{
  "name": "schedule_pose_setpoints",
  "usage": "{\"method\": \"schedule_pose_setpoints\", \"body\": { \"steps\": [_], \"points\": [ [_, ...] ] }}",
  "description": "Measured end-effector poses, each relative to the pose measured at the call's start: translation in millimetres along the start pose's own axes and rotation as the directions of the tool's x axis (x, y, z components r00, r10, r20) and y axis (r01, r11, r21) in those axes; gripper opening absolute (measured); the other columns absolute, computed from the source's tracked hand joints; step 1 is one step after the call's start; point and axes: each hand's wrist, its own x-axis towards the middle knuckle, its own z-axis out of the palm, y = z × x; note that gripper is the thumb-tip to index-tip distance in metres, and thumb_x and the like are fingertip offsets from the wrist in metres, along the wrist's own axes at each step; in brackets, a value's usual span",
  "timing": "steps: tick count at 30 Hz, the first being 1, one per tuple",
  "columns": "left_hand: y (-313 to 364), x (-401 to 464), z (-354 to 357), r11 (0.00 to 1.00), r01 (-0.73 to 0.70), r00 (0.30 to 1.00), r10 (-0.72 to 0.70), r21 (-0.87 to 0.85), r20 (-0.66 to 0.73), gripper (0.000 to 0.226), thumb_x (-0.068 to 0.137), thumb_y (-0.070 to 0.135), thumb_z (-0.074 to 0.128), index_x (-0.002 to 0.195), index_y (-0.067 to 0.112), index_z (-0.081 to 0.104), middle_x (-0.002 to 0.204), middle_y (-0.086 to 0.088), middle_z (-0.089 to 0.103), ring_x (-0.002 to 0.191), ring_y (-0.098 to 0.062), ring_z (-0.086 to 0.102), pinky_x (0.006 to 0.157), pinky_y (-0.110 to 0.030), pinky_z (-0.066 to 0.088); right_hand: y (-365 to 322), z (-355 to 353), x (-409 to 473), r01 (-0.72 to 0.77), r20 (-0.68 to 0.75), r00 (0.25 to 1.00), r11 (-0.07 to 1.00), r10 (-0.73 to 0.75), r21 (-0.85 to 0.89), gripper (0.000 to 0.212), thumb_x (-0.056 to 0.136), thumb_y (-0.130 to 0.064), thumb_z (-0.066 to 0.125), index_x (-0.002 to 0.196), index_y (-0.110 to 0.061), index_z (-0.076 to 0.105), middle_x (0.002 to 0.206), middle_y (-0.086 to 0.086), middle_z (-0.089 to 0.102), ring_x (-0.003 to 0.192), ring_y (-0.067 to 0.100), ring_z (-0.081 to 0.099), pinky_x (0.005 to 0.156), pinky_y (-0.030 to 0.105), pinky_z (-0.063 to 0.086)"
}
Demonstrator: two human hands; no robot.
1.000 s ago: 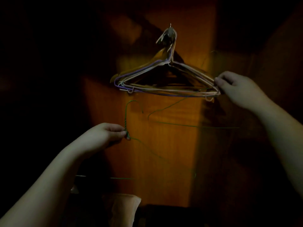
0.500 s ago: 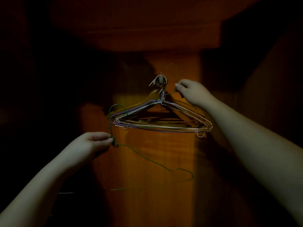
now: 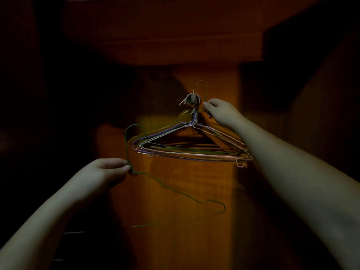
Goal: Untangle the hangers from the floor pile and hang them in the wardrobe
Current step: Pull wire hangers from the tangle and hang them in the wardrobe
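Hangers (image 3: 191,147) dangle bunched from the wardrobe peg (image 3: 192,98); my right hand (image 3: 220,111) pinches one green hanger's neck beside it; my left hand (image 3: 109,169) pinches another's twisted neck; light, springy, snag-prone wire.

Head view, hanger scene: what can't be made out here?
- Wall peg, head view: hooks of the hung hangers bunch over it; its shape is unclear.
- Green hanger in the left hand: its lower wire fades into darkness.
- Second green hanger in the right hand: its body merges with the bundle.
- Wardrobe sides: too dark to read.
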Motion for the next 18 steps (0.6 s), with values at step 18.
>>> {"method": "schedule_pose_setpoints", "body": {
  "steps": [18],
  "points": [
    [-10,4,-4,1.000,0.005,1.000,-0.005,-0.018,0.030,0.031,0.073,0.037,0.068,0.091,0.013,0.075,0.092,-0.014,0.052,0.086,-0.028,0.040,0.075,-0.042,0.024,5,29,7,0.011,0.049,0.999,0.980,-0.001,-0.197,0.027,0.104,-0.031,0.037,0.083,-0.021,0.050,0.075,-0.004,0.049,0.069,0.014,0.045,0.056,0.029,0.031]
  ]
}}
